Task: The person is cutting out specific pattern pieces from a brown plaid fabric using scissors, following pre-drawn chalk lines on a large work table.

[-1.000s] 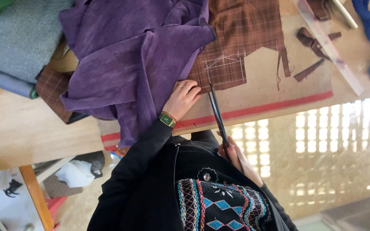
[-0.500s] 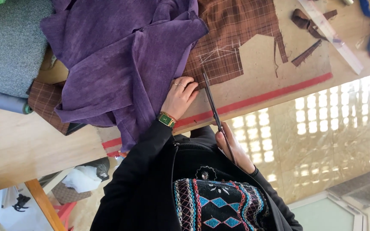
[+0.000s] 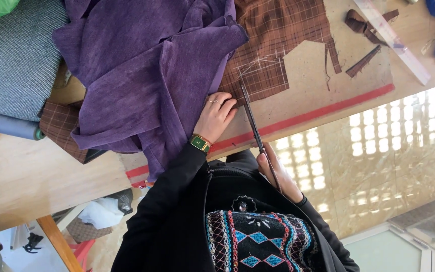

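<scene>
Your left hand [image 3: 216, 117] lay flat, fingers spread and unclenched, pressing the brown plaid fabric [image 3: 278, 45] onto the worktop [image 3: 328, 95] just beside the cut line. Your right hand [image 3: 278, 174] was clenched around the handles of the long scissors [image 3: 254, 123], whose blades pointed away from you with their tips at the near edge of the plaid piece, next to the pale chalk lines.

The plaid fabric lay on the worktop, partly under a heap of purple fabric [image 3: 147, 75] to its left. It looked thin, soft and light; judged likely to shift or pucker under the blades unless held down close to them, as your left hand did. Best hold: flat palm pressure near the cut, not a pinch.

The purple fabric looked heavier, limp and plush, and overlapped the plaid, so it could drag on it.

Off-cut strips [image 3: 361, 25] and a clear ruler [image 3: 393, 40] lay at the far right. Grey fabric [image 3: 11, 65] sat at the left, well apart.
</scene>
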